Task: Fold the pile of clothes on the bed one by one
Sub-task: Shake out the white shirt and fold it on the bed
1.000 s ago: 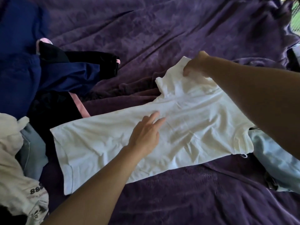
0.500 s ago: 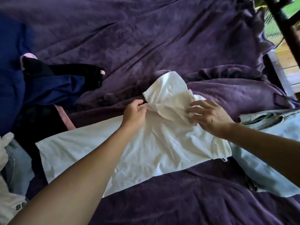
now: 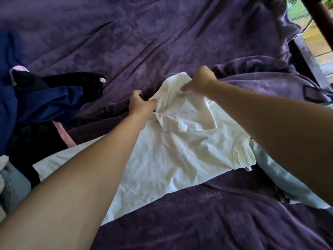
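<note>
A white T-shirt [image 3: 173, 156] lies spread across the purple bedspread [image 3: 144, 42], its far sleeve partly turned over onto the body. My left hand [image 3: 141, 103] pinches the shirt's far edge at the base of that sleeve. My right hand [image 3: 201, 81] grips the sleeve's outer end, fingers curled over the cloth. A pile of clothes [image 3: 41, 101] in navy, black and pink sits at the left.
A light blue garment [image 3: 281, 175] lies at the right under my forearm. Jeans and a white printed item [image 3: 10, 184] lie at the lower left. A dark bed frame post [image 3: 320, 18] and a window stand at the top right.
My right hand left the shirt's shoulder and moved up to the sleeve's far end. My left hand slid a little left along the far edge. The camera shifted slightly.
</note>
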Demonstrator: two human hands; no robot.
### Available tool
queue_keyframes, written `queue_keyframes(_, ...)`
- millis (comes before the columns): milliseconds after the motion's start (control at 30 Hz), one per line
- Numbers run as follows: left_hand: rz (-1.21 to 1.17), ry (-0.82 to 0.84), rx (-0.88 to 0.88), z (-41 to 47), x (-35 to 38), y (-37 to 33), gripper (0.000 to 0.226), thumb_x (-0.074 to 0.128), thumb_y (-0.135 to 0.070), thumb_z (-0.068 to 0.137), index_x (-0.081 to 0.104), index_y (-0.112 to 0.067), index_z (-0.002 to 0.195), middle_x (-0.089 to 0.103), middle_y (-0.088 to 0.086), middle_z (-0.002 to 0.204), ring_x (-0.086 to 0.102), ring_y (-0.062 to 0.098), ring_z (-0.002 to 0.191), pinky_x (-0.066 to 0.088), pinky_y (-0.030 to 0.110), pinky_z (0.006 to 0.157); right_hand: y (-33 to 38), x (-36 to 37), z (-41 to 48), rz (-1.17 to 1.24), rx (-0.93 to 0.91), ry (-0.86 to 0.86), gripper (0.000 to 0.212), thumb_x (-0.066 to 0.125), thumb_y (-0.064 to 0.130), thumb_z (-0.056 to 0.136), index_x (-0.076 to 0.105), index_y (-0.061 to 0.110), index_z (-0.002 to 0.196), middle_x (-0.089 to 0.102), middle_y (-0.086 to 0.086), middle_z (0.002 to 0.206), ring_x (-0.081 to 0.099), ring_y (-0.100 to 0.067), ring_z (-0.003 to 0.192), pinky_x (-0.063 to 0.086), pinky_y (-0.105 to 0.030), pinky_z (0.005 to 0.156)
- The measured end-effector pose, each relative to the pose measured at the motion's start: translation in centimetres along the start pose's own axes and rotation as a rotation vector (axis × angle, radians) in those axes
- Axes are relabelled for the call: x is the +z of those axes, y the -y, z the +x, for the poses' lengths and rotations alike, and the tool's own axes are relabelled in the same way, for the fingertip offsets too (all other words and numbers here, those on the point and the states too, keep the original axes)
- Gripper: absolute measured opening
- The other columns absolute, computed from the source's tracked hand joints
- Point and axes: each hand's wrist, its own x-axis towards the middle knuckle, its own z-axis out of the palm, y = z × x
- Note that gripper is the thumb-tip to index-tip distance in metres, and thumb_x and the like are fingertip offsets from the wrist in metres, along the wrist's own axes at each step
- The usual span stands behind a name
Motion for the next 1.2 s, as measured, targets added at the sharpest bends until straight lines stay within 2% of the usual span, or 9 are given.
queue_keyframes(200,0.146,0.052,0.315,-1.9,-1.1,-0.1,0.035,0.067,0.002,0.069,0.069,-0.014,0.100,0.057,-0.005,0.065,0.057,0.016,0.067,0.048,0.027,0.070,-1.6,0.5,-3.7,0.049,-0.448,-0.284,0.053,0.057,0.004,0.079,0.055,0.018,0.130,0.064,-0.012,0.116,0.059,-0.032,0.105,0.045,-0.037,0.088)
queue_keyframes(400,0.394,-0.049,0.667,-6.5,-2.6,3.3,0.033,0.057,0.005,0.074,0.062,-0.002,0.106,0.056,0.015,0.105,0.054,0.033,0.101,0.046,0.042,0.087,-12.0,0.3,-9.3,-0.542,-0.948,-0.180,0.050,0.074,-0.012,0.060,0.073,0.012,0.104,0.067,-0.008,0.094,0.063,-0.034,0.091,0.048,-0.042,0.074)
queue_keyframes(567,0.398,0.189,0.507,-5.2,-0.4,1.4,0.082,0.066,-0.014,0.076,0.028,-0.013,0.148,0.046,0.010,0.138,0.042,0.028,0.130,0.035,0.040,0.108,-12.3,0.0,-10.0,-0.465,-0.892,-0.261,0.027,0.058,-0.001,0.073,0.076,0.017,0.084,0.071,-0.001,0.101,0.062,-0.030,0.097,0.047,-0.039,0.077)
queue_keyframes(700,0.188,0.267,0.096,-3.3,1.1,-0.2,0.091,0.074,-0.017,0.074,0.023,-0.016,0.150,0.061,0.000,0.110,0.055,0.021,0.114,0.041,0.029,0.101,-9.6,1.0,-9.7,-0.113,-0.459,-0.129,0.051,0.071,0.023,0.081,0.057,0.025,0.130,0.066,0.010,0.105,0.061,-0.013,0.094,0.051,-0.036,0.081)
queue_keyframes(767,0.223,0.191,0.195,-3.6,0.9,-0.3,0.074,0.068,-0.006,0.074,0.040,-0.011,0.142,0.064,0.005,0.105,0.059,0.024,0.107,0.045,0.033,0.099,-8.4,1.4,-9.4,0.040,-0.356,-0.143,0.059,0.072,0.020,0.079,0.052,0.022,0.134,0.063,0.014,0.096,0.060,-0.012,0.090,0.050,-0.033,0.080)
queue_keyframes(867,0.402,0.148,0.555,-6.0,-0.7,0.9,0.030,0.062,0.000,0.070,0.071,-0.010,0.098,0.066,0.007,0.087,0.062,0.029,0.089,0.049,0.036,0.078,-8.1,1.2,-10.5,-0.195,-0.670,-0.288,0.030,0.065,-0.004,0.074,0.074,0.013,0.097,0.065,0.004,0.082,0.059,-0.025,0.084,0.051,-0.034,0.062)
queue_keyframes(1000,0.906,0.130,1.067,-9.3,-4.4,5.2,0.012,0.069,0.001,0.065,0.061,-0.008,0.068,0.055,0.011,0.086,0.054,0.034,0.086,0.046,0.044,0.071,-11.7,1.4,-13.1,-0.472,-0.895,-0.121,0.023,0.071,-0.010,0.066,0.075,0.011,0.074,0.069,-0.005,0.083,0.063,-0.031,0.078,0.055,-0.039,0.058)
queue_keyframes(1133,0.892,0.066,1.140,-11.2,-4.0,6.6,0.019,0.063,0.000,0.070,0.064,-0.005,0.089,0.057,0.021,0.121,0.053,0.040,0.116,0.046,0.048,0.091,-13.6,0.7,-13.0,-0.242,-0.498,-0.351,0.015,0.067,0.008,0.081,0.073,0.010,0.095,0.067,-0.009,0.097,0.059,-0.032,0.090,0.053,-0.046,0.069)
queue_keyframes(1200,0.884,0.048,1.133,-11.6,-2.3,6.0,0.036,0.055,-0.005,0.080,0.061,-0.006,0.115,0.047,0.023,0.139,0.042,0.040,0.131,0.038,0.050,0.104,-13.1,0.1,-11.8,-0.144,-0.143,-0.308,0.043,0.061,0.042,0.088,0.060,0.016,0.122,0.060,-0.009,0.120,0.054,-0.030,0.108,0.049,-0.044,0.085)
